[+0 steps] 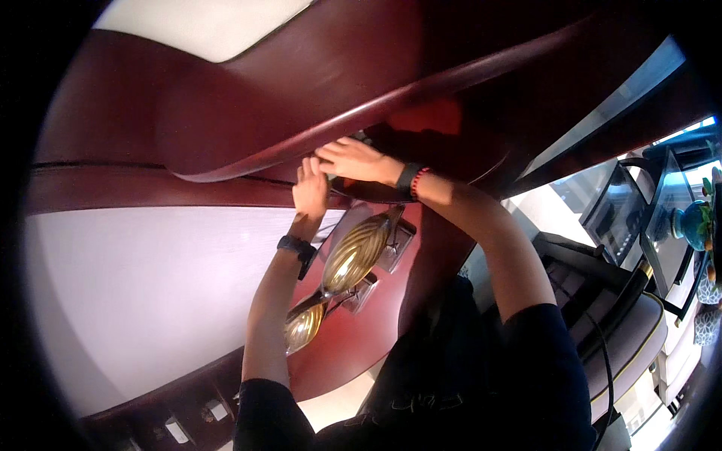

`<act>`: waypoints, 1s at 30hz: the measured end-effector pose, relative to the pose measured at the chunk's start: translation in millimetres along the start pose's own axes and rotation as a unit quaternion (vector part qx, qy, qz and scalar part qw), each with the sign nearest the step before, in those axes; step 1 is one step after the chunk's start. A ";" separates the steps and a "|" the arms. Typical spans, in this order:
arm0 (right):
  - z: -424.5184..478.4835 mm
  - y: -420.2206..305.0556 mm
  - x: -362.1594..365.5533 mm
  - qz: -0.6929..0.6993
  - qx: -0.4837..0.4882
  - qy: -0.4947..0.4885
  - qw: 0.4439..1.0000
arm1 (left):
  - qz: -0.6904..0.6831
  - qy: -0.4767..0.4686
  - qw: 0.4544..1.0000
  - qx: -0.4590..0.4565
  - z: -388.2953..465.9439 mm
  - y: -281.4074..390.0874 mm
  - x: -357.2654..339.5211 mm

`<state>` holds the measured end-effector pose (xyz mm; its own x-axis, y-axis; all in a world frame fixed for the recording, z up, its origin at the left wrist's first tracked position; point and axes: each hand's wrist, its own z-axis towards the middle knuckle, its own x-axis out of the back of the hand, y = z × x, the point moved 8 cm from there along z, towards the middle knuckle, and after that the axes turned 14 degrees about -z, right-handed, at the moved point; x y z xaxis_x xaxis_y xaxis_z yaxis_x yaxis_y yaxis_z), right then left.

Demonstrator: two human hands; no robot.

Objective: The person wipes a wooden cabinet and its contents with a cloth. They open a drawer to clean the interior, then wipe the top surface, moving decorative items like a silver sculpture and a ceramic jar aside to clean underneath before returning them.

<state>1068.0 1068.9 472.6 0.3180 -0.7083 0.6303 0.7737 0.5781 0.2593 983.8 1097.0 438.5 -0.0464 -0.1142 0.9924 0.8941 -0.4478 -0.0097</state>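
My left hand [310,189], with a dark band at the wrist, is raised against the edge of a dark red polished wooden furniture panel [316,84]. Beside it my right hand [351,160], wearing a black watch band and a red bead bracelet, reaches to the same edge. The fingertips of both hands nearly meet. A small dark object [359,135] shows just behind my right fingers; what it is cannot be made out. Shadow and the fingers hide whether either hand grips anything.
Below my hands, ribbed gold glass ornaments [355,256] stand on a red wooden surface [344,349]. A white panel [158,293] lies at left. On the right are a dark-framed upholstered chair [626,338], a monitor [615,211], a teal vase [694,224] and a black cable [606,361].
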 end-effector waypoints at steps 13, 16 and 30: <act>2.6 24.9 -93.6 -0.063 0.068 -0.021 0.995 | -0.011 0.160 0.964 -0.213 17.0 26.6 9.3; -28.7 80.3 -121.6 -0.096 -0.022 -0.026 0.995 | -0.046 0.146 0.961 -0.230 54.8 72.6 3.4; -55.4 156.2 -52.1 -0.204 -0.187 -0.238 0.931 | 0.041 0.048 0.990 -0.126 191.2 76.6 -84.2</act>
<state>1202.7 1173.6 439.7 -0.2537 -0.5256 0.8120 0.9422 0.0557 0.3304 1141.4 1241.9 377.7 -0.0305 -0.2373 0.9710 0.7573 -0.6394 -0.1325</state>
